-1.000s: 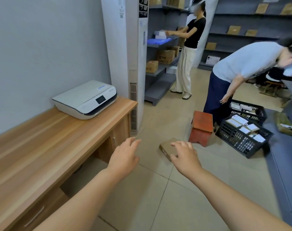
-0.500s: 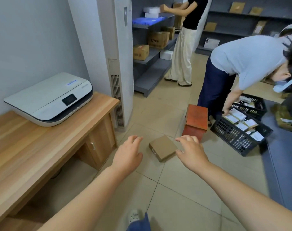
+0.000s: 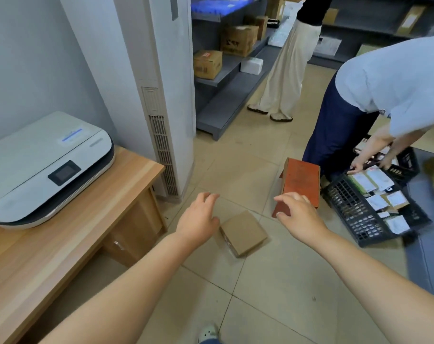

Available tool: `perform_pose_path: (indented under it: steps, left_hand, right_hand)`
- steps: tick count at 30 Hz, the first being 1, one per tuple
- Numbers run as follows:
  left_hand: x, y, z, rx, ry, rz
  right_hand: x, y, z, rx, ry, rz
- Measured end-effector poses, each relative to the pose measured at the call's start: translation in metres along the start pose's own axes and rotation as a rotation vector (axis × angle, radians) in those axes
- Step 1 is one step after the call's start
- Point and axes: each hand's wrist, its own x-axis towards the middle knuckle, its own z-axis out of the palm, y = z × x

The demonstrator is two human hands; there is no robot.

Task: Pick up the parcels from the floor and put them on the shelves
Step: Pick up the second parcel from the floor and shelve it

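A flat brown cardboard parcel lies on the tiled floor between my two outstretched arms. My left hand hovers just left of it with fingers apart and holds nothing. My right hand hovers to its upper right, fingers spread, also holding nothing. Neither hand touches the parcel. Grey shelves with several cardboard boxes stand at the back, beyond a tall white air conditioner.
A wooden desk with a white printer stands on my left. A small red stool sits just behind the parcel. A person in a light shirt bends over black crates of packets at right. Another person stands at the shelves.
The view has dropped and moved nearer the floor. Both hands have come lower and now flank the parcel, which looks larger and closer. The bending person reaches into the crate.
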Motion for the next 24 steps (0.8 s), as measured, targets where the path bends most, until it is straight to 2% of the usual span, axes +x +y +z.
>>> perform_pose_path:
  steps: [6, 12, 24]
  left_hand:
    - [0.078, 0.006, -0.002, 0.020, 0.007, -0.013]
    - [0.144, 0.021, 0.028, 0.045, -0.010, -0.066]
    - [0.266, 0.077, 0.126, -0.071, -0.014, -0.390]
  right_hand:
    - [0.070, 0.029, -0.007, 0.028, -0.024, 0.004]
    - [0.141, 0.078, -0.006, 0.047, -0.105, -0.027]
    - [0.310, 0.209, -0.017, -0.046, -0.352, -0.195]
